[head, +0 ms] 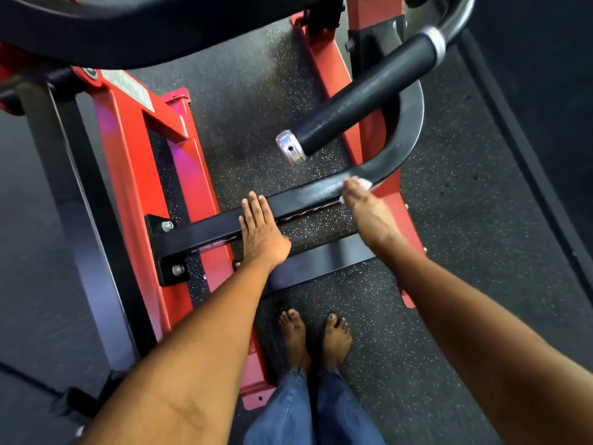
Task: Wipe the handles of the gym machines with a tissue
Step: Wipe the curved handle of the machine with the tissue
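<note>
A red steel machine frame (128,162) is seen at the left. The left hand (261,232) is laid flat, fingers straight and together, on the black curved metal bar (407,136). Further right, a white crumpled tissue (364,184) is pinched against that bar by the right hand (365,213). Above hangs the black foam-gripped handle (362,97).

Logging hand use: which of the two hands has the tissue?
The right hand: white tissue shows under its fingers on the black bar. The left hand rests flat, bare.
</note>
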`<state>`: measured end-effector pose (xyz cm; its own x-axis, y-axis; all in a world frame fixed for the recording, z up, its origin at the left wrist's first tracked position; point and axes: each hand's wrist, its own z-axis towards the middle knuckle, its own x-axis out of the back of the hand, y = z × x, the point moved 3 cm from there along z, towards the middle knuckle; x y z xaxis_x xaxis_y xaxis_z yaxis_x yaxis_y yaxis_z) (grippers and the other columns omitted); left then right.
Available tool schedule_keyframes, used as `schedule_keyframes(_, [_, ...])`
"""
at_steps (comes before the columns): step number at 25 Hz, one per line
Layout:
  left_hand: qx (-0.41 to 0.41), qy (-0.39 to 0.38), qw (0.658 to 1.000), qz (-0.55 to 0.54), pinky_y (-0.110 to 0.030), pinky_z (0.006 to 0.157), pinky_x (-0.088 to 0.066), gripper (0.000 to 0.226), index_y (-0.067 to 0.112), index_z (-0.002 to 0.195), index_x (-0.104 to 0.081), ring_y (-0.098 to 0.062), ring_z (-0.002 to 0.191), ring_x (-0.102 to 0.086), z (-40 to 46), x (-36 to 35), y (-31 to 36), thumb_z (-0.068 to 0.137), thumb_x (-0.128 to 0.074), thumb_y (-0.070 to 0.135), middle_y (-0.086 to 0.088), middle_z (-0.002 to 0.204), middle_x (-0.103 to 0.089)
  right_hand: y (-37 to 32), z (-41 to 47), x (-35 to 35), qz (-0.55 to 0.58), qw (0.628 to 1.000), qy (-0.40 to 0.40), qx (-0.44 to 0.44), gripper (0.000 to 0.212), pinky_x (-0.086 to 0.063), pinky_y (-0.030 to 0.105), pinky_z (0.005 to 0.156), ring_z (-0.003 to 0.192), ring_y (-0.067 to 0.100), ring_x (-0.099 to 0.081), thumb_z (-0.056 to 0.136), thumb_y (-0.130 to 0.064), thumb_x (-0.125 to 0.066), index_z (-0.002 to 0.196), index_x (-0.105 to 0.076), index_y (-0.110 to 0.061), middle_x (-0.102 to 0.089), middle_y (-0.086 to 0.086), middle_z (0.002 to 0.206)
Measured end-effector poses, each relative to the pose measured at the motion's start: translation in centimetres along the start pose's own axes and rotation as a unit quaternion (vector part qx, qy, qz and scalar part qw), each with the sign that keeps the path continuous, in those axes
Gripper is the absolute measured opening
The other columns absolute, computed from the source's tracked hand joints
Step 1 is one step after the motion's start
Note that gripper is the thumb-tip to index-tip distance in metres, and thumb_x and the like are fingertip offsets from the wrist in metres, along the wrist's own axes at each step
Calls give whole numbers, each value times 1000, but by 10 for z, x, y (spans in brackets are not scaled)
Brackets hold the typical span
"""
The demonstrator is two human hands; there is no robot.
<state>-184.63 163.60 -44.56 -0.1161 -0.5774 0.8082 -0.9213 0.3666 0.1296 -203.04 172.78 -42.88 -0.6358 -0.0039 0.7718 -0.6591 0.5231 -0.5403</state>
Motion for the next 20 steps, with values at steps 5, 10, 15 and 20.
schedule_keyframes(5, [-15,36,997,-61,-37,120,-11,73,7,154,-3,-26,149,-10,-46,28,14,100,-46,31,-11,162,-1,-41,-33,24,75,997,8,-16,40,-36,25,94,124,25,-47,96,-5,-34,133,-49,-11,-50,8,136])
schedule_keyframes(10, [-26,69,994,-86,-32,113,-28,57,8,150,-25,-23,139,-36,-120,102,33,101,-43,32,-9,155,-31,-87,-89,97,66,992,69,-80,39,-36,25,94,115,22,-50,88,5,-48,125,-54,-6,-49,6,130])
schedule_keyframes(15, [-70,119,987,-88,-32,104,-34,41,13,137,-44,-22,123,-50,-232,216,52,100,-42,30,-5,135,-53,-186,-172,210,25,995,87,-49,25,-42,35,80,97,33,-57,83,-1,-55,106,-65,-5,-61,14,104])
schedule_keyframes(20, [-68,198,971,-113,-30,108,-31,42,16,140,-43,-17,128,-46,-331,293,44,101,-41,29,0,138,-51,-271,-231,280,-13,991,130,42,13,-46,41,73,86,32,-58,84,-13,-57,94,-62,-8,-63,9,88])
